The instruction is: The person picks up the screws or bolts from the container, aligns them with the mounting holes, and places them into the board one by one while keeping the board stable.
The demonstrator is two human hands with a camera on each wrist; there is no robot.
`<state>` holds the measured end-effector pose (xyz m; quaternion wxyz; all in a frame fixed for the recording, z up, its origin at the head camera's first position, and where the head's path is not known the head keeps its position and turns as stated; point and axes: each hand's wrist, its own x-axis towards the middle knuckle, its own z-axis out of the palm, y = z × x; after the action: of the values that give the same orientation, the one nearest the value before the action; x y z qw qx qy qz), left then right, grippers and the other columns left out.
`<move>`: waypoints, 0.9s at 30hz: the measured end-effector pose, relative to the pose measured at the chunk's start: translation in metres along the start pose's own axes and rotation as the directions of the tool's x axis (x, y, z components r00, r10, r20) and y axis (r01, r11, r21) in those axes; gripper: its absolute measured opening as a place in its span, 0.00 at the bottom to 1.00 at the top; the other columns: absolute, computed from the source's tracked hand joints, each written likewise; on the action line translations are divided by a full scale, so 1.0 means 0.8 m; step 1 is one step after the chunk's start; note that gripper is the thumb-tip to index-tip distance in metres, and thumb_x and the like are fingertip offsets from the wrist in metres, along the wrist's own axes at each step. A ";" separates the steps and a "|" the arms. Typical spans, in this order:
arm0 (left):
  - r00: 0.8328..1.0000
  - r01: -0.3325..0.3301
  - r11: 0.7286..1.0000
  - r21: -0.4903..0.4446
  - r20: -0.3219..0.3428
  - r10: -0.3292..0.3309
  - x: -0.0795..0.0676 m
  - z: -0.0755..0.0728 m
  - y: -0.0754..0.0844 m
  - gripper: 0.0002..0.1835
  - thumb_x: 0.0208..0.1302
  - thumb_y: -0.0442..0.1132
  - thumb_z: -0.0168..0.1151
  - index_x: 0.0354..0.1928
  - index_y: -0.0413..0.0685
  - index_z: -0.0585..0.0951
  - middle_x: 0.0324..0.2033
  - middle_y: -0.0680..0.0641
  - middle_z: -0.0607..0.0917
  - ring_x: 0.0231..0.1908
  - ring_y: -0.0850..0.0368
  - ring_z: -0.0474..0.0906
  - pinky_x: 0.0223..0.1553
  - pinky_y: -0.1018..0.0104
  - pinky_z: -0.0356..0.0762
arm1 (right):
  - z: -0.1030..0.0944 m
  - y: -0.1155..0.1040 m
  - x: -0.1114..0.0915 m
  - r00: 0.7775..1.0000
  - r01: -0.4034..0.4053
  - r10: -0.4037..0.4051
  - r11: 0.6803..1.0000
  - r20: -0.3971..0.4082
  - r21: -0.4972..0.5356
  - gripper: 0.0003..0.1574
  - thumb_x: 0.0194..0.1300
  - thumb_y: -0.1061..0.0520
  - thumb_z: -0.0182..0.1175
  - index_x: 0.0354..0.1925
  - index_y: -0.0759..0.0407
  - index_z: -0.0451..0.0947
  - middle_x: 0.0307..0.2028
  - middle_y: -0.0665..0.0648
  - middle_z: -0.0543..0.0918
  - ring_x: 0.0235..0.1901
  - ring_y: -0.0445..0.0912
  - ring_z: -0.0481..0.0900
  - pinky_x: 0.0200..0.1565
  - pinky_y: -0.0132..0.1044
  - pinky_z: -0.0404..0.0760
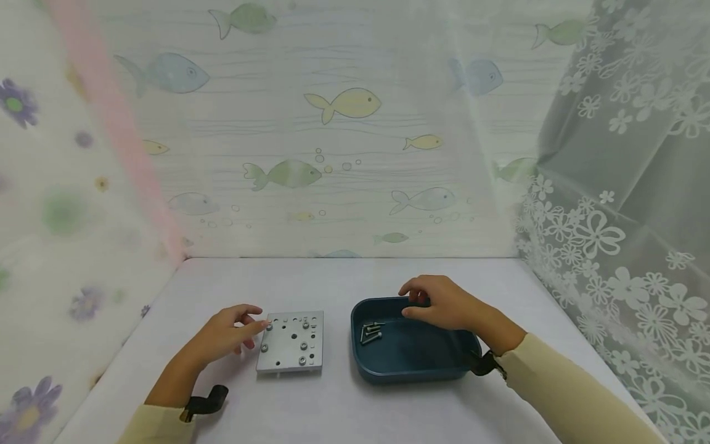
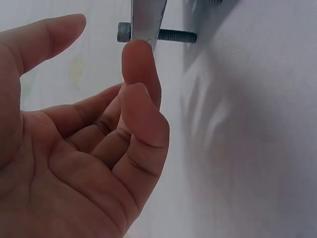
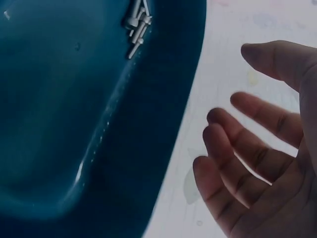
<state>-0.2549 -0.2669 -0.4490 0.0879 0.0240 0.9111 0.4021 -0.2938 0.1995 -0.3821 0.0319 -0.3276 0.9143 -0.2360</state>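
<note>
A flat silver metal plate (image 1: 288, 356) with several holes lies left of the middle of the table, and several socket-head bolts (image 1: 303, 346) stand in it. My left hand (image 1: 230, 333) is at its left edge, fingers loosely bent and thumb apart, gripping nothing. In the left wrist view a fingertip overlaps the plate (image 2: 147, 17), and a bolt's threaded end (image 2: 177, 35) pokes out below. Over the dark blue tray (image 1: 410, 375) hovers my right hand (image 1: 440, 303), its fingers relaxed and holding nothing. Several loose bolts (image 1: 373, 336) lie at the tray's left side.
A white cloth covers the table (image 1: 338, 277). Behind it hangs a fish-print curtain (image 1: 355, 185); a flowered sheet (image 1: 66, 246) bounds the left and a lace curtain (image 1: 627, 259) the right. Each wrist wears a black strap-on camera (image 1: 208, 401).
</note>
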 end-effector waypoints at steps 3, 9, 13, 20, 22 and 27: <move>1.000 0.008 0.999 -0.037 0.005 -0.008 0.001 0.001 -0.003 0.33 0.68 0.57 0.68 0.66 0.43 0.77 0.41 0.47 0.85 0.30 0.53 0.83 0.30 0.60 0.81 | 0.005 0.005 0.005 1.000 0.017 -0.017 0.998 0.014 0.059 0.21 0.69 0.47 0.69 0.57 0.50 0.83 0.40 0.47 0.85 0.39 0.39 0.81 0.43 0.37 0.84; 0.999 -0.011 0.995 -0.094 0.045 0.015 -0.001 0.001 -0.008 0.28 0.68 0.51 0.70 0.63 0.41 0.80 0.37 0.47 0.86 0.31 0.53 0.85 0.30 0.61 0.82 | 0.013 0.009 0.016 0.997 -0.003 -0.008 0.989 0.071 0.149 0.20 0.69 0.48 0.69 0.56 0.52 0.84 0.40 0.43 0.86 0.39 0.39 0.82 0.43 0.34 0.84; 0.994 -0.017 0.987 -0.160 0.102 0.033 0.003 0.001 -0.016 0.29 0.66 0.49 0.71 0.64 0.40 0.79 0.37 0.46 0.88 0.33 0.51 0.88 0.33 0.60 0.85 | 0.018 0.011 0.022 0.994 -0.016 -0.003 0.985 0.109 0.172 0.20 0.69 0.49 0.70 0.56 0.53 0.85 0.40 0.43 0.87 0.39 0.39 0.84 0.45 0.34 0.84; 0.984 0.035 0.960 -0.277 0.175 0.015 0.007 0.007 -0.023 0.38 0.65 0.47 0.73 0.71 0.34 0.71 0.43 0.42 0.90 0.33 0.48 0.89 0.37 0.57 0.89 | 0.028 0.018 0.032 0.987 -0.014 -0.017 0.981 0.159 0.195 0.19 0.67 0.51 0.72 0.54 0.53 0.86 0.39 0.44 0.87 0.40 0.39 0.85 0.45 0.33 0.85; 0.983 0.045 0.949 -0.312 0.184 0.014 0.007 0.008 -0.024 0.40 0.65 0.46 0.74 0.72 0.34 0.70 0.45 0.42 0.90 0.33 0.48 0.89 0.36 0.56 0.89 | 0.031 0.018 0.035 0.985 -0.009 -0.024 0.981 0.171 0.195 0.19 0.66 0.52 0.73 0.53 0.54 0.87 0.39 0.44 0.87 0.40 0.40 0.85 0.45 0.33 0.85; 0.981 0.055 0.929 -0.365 0.194 0.018 0.006 0.010 -0.028 0.41 0.64 0.45 0.74 0.73 0.34 0.68 0.45 0.42 0.90 0.33 0.48 0.89 0.36 0.56 0.90 | 0.037 0.019 0.040 0.979 -0.012 -0.029 0.980 0.204 0.198 0.18 0.64 0.53 0.74 0.52 0.55 0.87 0.41 0.50 0.90 0.41 0.40 0.86 0.46 0.33 0.85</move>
<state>-0.2574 -0.2756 -0.4710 0.1828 0.0374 0.8067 0.5607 -0.3211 0.1777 -0.4121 0.1579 -0.3493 0.8766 -0.2910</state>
